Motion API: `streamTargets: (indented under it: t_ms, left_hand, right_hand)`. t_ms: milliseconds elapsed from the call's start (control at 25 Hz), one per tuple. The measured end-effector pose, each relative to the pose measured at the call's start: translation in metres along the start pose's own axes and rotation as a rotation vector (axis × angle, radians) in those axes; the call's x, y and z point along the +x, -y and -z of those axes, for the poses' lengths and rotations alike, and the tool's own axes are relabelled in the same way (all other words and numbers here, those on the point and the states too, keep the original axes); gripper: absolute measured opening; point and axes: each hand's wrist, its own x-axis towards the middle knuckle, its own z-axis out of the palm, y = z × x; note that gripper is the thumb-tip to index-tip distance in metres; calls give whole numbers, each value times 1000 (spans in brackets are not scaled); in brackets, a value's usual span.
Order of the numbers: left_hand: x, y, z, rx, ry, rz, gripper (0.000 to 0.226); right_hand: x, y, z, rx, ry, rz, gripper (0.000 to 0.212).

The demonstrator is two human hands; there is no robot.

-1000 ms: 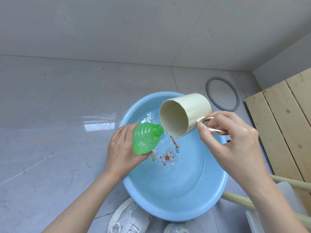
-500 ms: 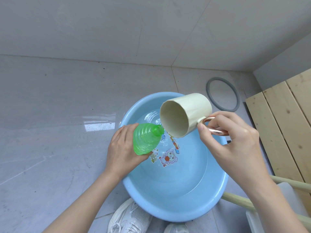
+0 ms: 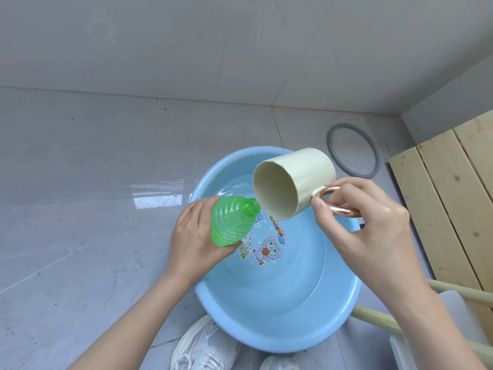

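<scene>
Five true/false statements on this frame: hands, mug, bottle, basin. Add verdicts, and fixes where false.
1. The left hand grips a green ribbed bottle. True.
2. The right hand holds the cream mug by its body. False: its fingers hold the copper-coloured handle.
3. The cream mug is tipped on its side, mouth toward the bottle's neck. True.
4. The blue basin stands on a wooden table. False: it stands on the grey tiled floor.
5. A grey ring lies inside the basin. False: it lies on the floor beyond the basin, apart from it.
</scene>
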Motion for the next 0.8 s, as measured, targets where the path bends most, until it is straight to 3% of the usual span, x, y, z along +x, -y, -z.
streamTargets:
  t_ms: [800]
  left_hand:
    - [0,2,-1,13,3,-4,82]
  right_hand:
    - [-1,-1,-2,-37,-23,43,24]
